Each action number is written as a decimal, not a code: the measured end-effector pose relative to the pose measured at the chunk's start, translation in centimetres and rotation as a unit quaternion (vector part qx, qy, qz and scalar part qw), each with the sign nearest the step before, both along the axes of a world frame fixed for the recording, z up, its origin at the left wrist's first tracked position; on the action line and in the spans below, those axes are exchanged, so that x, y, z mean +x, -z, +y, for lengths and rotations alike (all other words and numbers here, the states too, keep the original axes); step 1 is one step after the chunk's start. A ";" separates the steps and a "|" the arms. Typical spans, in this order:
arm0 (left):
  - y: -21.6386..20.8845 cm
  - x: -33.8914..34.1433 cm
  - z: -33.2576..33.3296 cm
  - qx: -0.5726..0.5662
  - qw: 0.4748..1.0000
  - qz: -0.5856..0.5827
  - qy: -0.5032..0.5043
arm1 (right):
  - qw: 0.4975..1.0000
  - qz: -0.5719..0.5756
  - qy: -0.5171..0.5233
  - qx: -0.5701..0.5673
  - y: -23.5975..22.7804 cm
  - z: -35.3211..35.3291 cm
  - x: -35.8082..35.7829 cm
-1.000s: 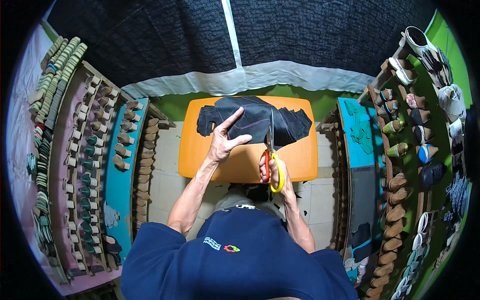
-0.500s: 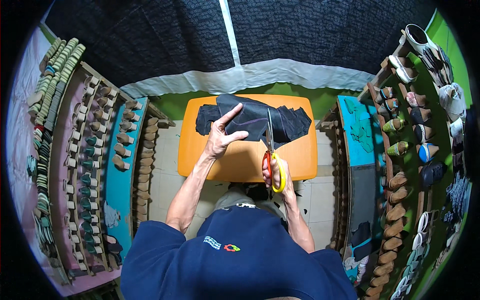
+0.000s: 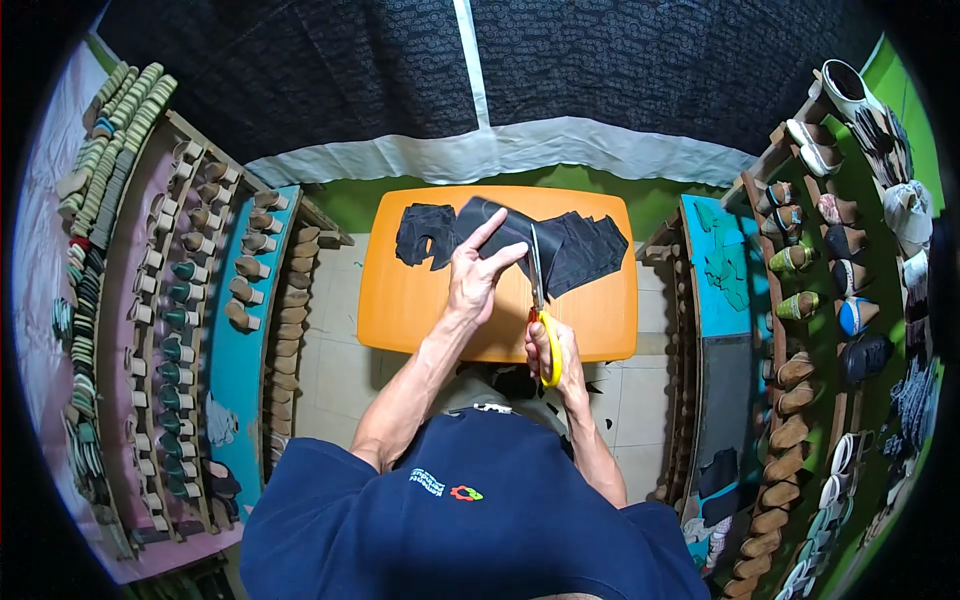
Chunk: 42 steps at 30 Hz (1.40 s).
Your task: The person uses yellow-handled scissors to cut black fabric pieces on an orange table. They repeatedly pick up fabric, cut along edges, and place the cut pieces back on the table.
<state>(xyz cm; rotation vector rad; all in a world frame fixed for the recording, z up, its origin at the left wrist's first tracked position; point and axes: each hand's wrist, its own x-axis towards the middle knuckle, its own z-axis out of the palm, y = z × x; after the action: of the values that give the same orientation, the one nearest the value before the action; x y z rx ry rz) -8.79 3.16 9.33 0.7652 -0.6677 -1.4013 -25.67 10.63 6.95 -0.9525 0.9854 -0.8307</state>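
My right hand [image 3: 557, 355] is closed around the scissors [image 3: 549, 345], which have yellow and red handles. Their blades point away from me, their tips beside the edge of a dark fabric piece [image 3: 512, 232]. That piece is raised above the table, with my left hand [image 3: 477, 275] gripping it; the index finger and thumb stretch over it, while the other fingers are mostly hidden. Right of it lies a spread stack of black fabric pieces [image 3: 592, 250]. Another black fabric pile [image 3: 424, 236], with a small gap showing orange, rests to the left.
The orange table [image 3: 400, 310] stands before me. Racks of shoe lasts [image 3: 175, 370] line the left side, and more lasts and shoes [image 3: 795, 400] fill the right. Green scraps [image 3: 724, 262] lie on a blue shelf. Dark scraps dot the tiled floor [image 3: 640, 400].
My left hand has shifted right with the fabric piece, which now sits closer to the scissors and uncovers the left pile. My right hand stays near the same spot, its scissors slightly turned.
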 end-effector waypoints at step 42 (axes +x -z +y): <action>-6.6 6.1 -4.1 -0.032 0.925 -0.290 0.244 | 0.975 0.184 -0.058 -0.106 -1.4 -1.8 -2.4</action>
<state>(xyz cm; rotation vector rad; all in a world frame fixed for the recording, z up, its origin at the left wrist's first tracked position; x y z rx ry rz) -2.66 -0.91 15.96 1.0190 -1.4372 -1.5898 -28.10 8.83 8.33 -1.3696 1.1598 -0.6820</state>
